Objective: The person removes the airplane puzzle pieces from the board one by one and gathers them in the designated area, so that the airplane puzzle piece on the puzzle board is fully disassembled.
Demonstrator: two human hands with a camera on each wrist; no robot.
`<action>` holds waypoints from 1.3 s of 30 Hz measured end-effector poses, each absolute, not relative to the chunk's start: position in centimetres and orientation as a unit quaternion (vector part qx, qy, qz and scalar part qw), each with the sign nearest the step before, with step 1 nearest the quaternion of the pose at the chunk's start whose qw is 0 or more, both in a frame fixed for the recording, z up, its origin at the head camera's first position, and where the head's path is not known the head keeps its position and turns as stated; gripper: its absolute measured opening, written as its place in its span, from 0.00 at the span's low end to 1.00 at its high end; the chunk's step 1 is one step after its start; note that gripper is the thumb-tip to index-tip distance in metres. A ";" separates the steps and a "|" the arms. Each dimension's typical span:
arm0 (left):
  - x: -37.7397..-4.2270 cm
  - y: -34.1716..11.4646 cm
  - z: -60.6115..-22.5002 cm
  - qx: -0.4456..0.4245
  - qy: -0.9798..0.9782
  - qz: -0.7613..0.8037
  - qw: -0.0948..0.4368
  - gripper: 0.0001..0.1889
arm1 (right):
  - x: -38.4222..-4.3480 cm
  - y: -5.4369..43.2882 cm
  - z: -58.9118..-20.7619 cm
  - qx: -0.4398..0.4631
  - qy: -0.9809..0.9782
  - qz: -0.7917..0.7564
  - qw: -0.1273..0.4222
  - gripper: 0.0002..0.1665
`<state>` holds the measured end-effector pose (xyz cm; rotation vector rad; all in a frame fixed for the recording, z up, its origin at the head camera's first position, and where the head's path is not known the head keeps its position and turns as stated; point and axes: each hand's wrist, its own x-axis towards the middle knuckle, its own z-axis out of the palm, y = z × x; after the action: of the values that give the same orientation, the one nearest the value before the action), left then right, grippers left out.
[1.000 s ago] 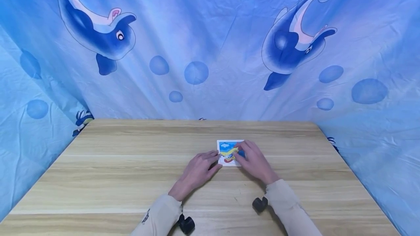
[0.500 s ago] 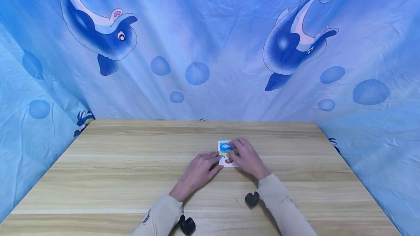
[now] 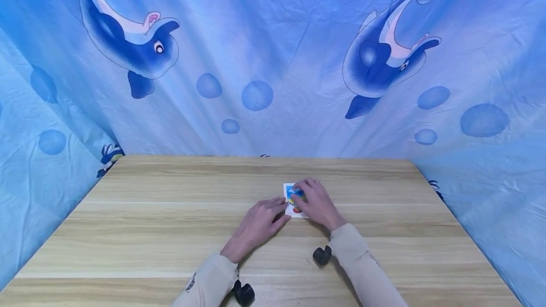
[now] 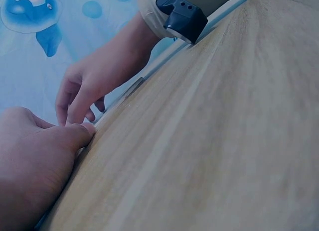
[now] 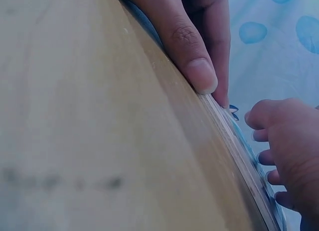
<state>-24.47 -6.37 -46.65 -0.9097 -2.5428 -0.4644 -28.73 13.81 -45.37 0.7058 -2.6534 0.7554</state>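
Observation:
A small white-bordered picture board [image 3: 289, 210], printed with blue sky and a yellow-and-red cartoon, lies flat on the wooden table. My left hand [image 3: 258, 221] holds its left end, fingertips along the left edge and thumb near the lower corner. The left thumb [image 5: 202, 74] shows against the board's layered edge [image 5: 234, 141] in the right wrist view. Over the right part of the board is my right hand [image 3: 317, 203], fingers bent loosely with the tips down at the picture. Nothing shows between those fingers. This hand hides the board's right side.
The pale wood table [image 3: 170, 231] extends around the board on all sides. Behind it and at both sides hangs a blue curtain [image 3: 290, 122] with printed dolphins. Black wrist cameras [image 3: 244, 293] are strapped at both beige sleeves.
My right hand has slid left across the picture, covering more of its right side. My left hand stays at the left edge, and the board lies in about the same place.

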 end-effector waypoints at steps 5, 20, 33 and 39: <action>-24.5 -6.3 -46.7 -0.326 -0.909 -0.170 0.195 0.21 | -29.1 13.4 -45.5 0.235 -0.928 0.252 0.142 0.16; -24.4 -6.4 -46.8 -0.326 -0.908 -0.169 0.204 0.21 | -29.8 12.7 -45.8 0.224 -0.935 0.240 0.136 0.14; -24.5 -6.3 -46.6 -0.323 -0.909 -0.173 0.197 0.21 | -29.7 12.5 -45.1 0.216 -0.937 0.254 0.109 0.12; -24.5 -6.3 -46.6 -0.319 -0.913 -0.168 0.190 0.21 | -30.0 12.1 -45.2 0.198 -0.943 0.251 0.094 0.12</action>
<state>-24.46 -6.33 -46.59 -0.8969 -2.5653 -0.4734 -29.95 12.10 -45.17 0.5873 -2.7968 0.7461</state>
